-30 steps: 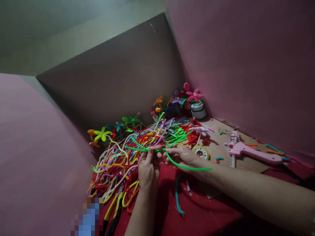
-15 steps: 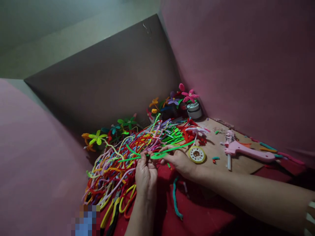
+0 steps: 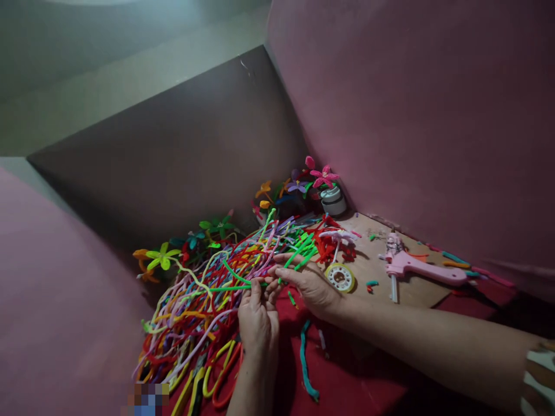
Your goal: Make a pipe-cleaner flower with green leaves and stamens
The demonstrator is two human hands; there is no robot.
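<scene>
Left hand (image 3: 259,318) pinches green strips (image 3: 232,288); right hand (image 3: 315,289) meets them, grip unclear. Ends loose: apparently unfinished. Pink flower (image 3: 324,176), seemingly complete, stands near brown board's (image 3: 418,293) far corner.

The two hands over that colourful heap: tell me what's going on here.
A person is handling long green stems with bare hands. The left hand pinches them between its fingers, and the right hand is at their other side, though how firmly it grips is hard to tell. A heap of coloured stems lies beside and behind the hands, with fuzzy flowers beyond it. Off to the right are a roll of tape and a pink glue gun.
</scene>
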